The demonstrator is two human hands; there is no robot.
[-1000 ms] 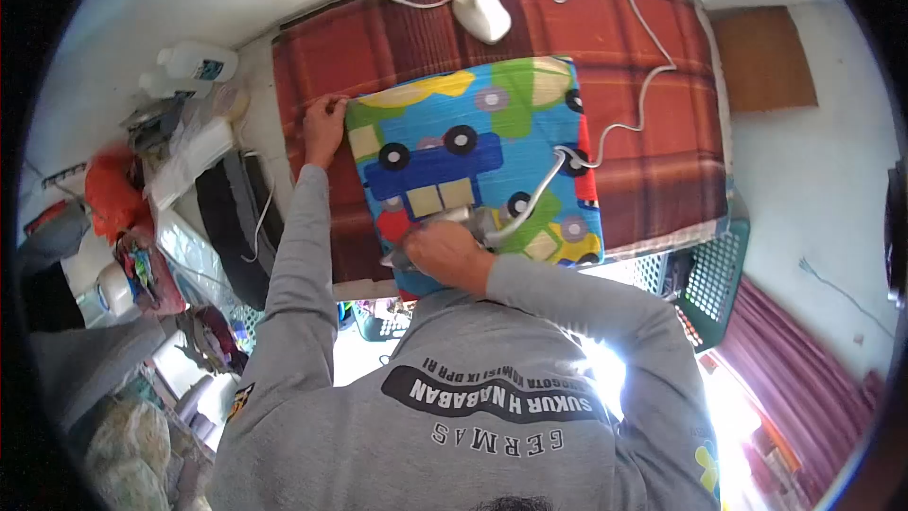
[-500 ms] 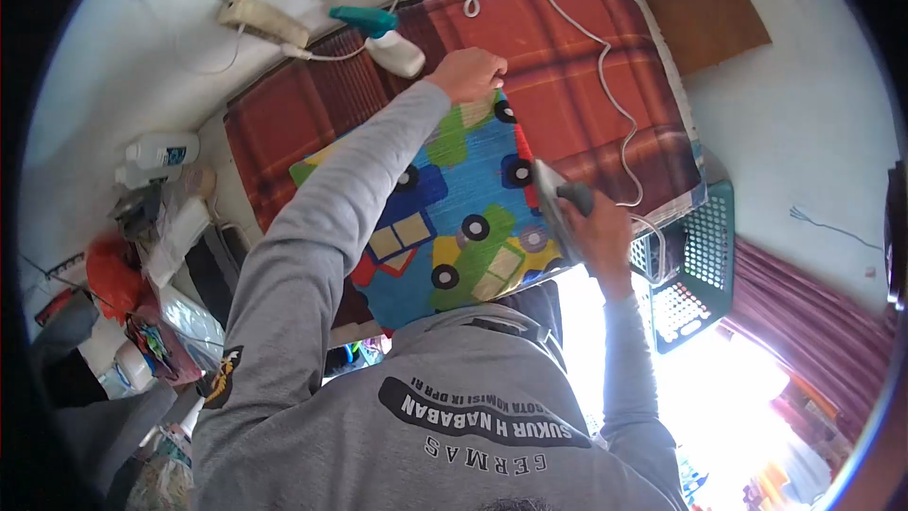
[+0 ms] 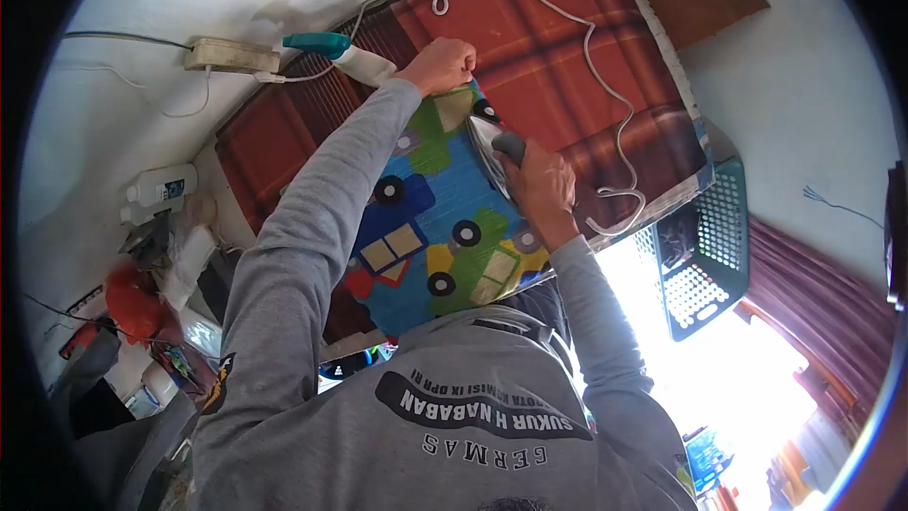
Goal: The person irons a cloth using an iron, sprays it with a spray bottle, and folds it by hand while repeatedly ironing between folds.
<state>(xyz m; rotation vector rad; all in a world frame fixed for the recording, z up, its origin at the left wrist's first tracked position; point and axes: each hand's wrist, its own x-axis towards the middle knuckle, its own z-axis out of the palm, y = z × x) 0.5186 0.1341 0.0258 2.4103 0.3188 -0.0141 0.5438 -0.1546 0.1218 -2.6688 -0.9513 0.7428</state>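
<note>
A blue cloth (image 3: 454, 194) printed with colourful cars lies spread on a red plaid padded surface (image 3: 530, 47). At its far corner my left hand (image 3: 440, 66) is closed, with the fingertips pinching the cloth's edge. My right hand (image 3: 544, 187) grips the dark handle of a clothes iron (image 3: 487, 147). The iron rests along the cloth's right edge, its tip pointing toward the far corner. Part of the cloth is hidden behind my left sleeve.
A spray bottle (image 3: 364, 66) with a green head lies beyond my left wrist. A white cord (image 3: 591, 38) loops over the plaid surface. A power strip (image 3: 232, 55) is at the wall. A green plastic basket (image 3: 709, 274) stands at the right; a white jug (image 3: 161, 194) is at the left.
My right hand has slid the iron up along the cloth's right edge, toward the far corner. My left hand keeps its hold there. The view has shifted slightly.
</note>
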